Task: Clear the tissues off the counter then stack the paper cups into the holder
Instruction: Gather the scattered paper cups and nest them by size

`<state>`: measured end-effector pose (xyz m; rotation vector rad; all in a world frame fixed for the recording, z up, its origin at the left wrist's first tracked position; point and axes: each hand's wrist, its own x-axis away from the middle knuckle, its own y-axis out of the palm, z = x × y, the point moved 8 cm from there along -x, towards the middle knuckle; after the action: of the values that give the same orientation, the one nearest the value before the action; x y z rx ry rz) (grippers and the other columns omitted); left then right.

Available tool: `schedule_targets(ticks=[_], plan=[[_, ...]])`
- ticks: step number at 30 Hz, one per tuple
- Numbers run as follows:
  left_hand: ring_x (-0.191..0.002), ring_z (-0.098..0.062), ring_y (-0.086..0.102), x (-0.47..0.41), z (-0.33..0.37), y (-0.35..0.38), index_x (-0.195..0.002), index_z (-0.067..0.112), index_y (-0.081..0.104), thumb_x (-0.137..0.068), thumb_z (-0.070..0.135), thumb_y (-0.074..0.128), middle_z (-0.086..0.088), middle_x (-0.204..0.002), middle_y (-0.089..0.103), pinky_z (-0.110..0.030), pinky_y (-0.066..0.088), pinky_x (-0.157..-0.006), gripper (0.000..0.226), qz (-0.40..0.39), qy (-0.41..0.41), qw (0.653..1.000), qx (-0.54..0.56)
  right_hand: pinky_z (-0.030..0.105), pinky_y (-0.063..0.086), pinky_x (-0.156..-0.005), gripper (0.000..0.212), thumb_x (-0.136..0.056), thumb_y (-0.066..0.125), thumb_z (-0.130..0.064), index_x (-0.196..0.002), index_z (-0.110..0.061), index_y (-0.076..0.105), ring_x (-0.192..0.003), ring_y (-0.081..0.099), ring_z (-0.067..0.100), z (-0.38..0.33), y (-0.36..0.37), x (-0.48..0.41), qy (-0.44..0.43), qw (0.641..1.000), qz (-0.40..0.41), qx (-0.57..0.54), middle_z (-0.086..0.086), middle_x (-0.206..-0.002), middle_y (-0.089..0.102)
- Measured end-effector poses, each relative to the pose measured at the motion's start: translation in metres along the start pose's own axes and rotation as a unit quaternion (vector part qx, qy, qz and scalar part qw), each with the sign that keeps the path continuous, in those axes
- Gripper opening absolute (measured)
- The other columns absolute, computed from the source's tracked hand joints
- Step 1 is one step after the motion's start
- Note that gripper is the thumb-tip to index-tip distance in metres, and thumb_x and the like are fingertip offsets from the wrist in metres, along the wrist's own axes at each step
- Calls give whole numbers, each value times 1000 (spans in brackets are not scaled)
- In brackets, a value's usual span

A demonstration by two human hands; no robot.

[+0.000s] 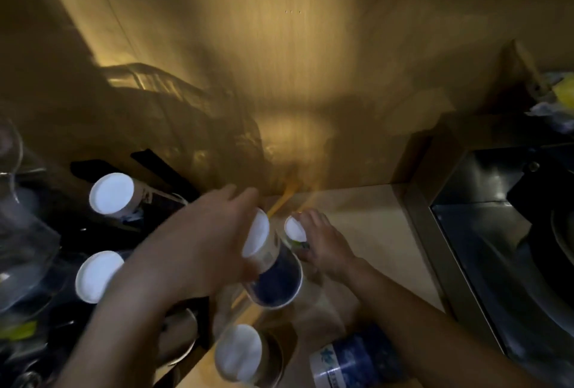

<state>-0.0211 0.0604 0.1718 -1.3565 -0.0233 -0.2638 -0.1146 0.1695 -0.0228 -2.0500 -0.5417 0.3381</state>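
Note:
My left hand (205, 241) grips an upside-down paper cup (270, 266), white base up, blue print near its rim, raised over the wooden counter (372, 226). Just to its right, my right hand (323, 244) closes on a smaller-looking upside-down cup (295, 229) standing on the counter. Other inverted cups stand at the left (111, 193), lower left (97, 275) and near the bottom (239, 352). A blue-printed cup (354, 359) lies on its side under my right forearm. I see no tissues and cannot make out the holder.
A steel sink (503, 232) sits at the right. Clear glassware (18, 232) crowds the left edge. A dark wire rack (174, 101) stands at the back left against the wooden wall. An orange stick (282, 199) lies by the wall.

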Motion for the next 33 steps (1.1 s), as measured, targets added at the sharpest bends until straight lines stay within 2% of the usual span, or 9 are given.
schedule_targets(ticks=[3,6,11,14,17,21,24,29,33], plan=[[-100,-13,48,-4,17,45,-117,31,38,-68,40,72,8,-117,47,-29,46,-73,61,-16,-9,999,-44,43,41,-93,71,-78,65,-34,-136,-14,28,-122,35,27,0,0,-1,6,1000,-19,6,8,-134,37],[-102,-19,45,-12,33,89,-124,22,35,-76,39,64,-2,-121,46,-29,33,-71,59,-19,-33,997,-74,45,43,-88,67,-77,65,-26,-133,-14,29,-120,36,30,-1,0,-5,-1,999,-41,7,10,-132,38],[-111,-28,50,-24,45,151,-139,11,24,-80,23,63,-11,-129,46,-36,44,-85,72,-25,-94,995,-33,44,40,-89,71,-75,69,-29,-133,-17,29,-122,35,30,0,0,-7,7,999,-47,4,11,-133,36],[-112,-28,49,-30,45,163,-136,10,27,-82,24,60,-13,-133,44,-37,45,-84,64,-10,-116,993,-10,45,41,-88,70,-76,69,-31,-132,-17,30,-120,36,31,1,2,-7,8,999,-42,6,11,-131,37],[-116,-28,46,-39,47,166,-130,14,36,-82,22,62,-11,-135,44,-37,44,-88,55,-3,-101,995,6,45,41,-88,63,-80,63,-23,-133,-19,29,-121,37,33,3,3,-7,13,999,-45,23,12,-131,36],[-115,-28,46,-43,41,167,-133,19,34,-79,23,66,-7,-138,42,-37,44,-91,62,-1,-88,995,40,45,37,-97,64,-82,62,-27,-137,-23,28,-122,37,34,8,-6,-5,11,998,-53,17,14,-135,35],[-116,-30,45,-44,36,167,-137,18,30,-80,26,66,-9,-136,44,-38,44,-93,68,-6,-89,995,38,43,33,-100,63,-80,64,-35,-134,-23,34,-122,37,31,11,-30,3,33,999,-10,-28,12,-135,38],[-118,-31,42,-46,31,166,-131,20,37,-76,25,69,-9,-133,47,-39,43,-94,64,-12,-103,992,77,33,43,-76,25,-86,56,-22,-110,-13,54,-96,54,22,18,-63,49,73,987,119,-78,8,-109,59],[-116,-32,41,-46,28,167,-123,16,41,-70,25,75,-7,-128,49,-39,42,-87,63,-15,-125,985,121,38,50,-65,6,-86,55,-16,-86,-13,60,-73,58,22,21,-56,108,100,975,174,-98,8,-84,65]])
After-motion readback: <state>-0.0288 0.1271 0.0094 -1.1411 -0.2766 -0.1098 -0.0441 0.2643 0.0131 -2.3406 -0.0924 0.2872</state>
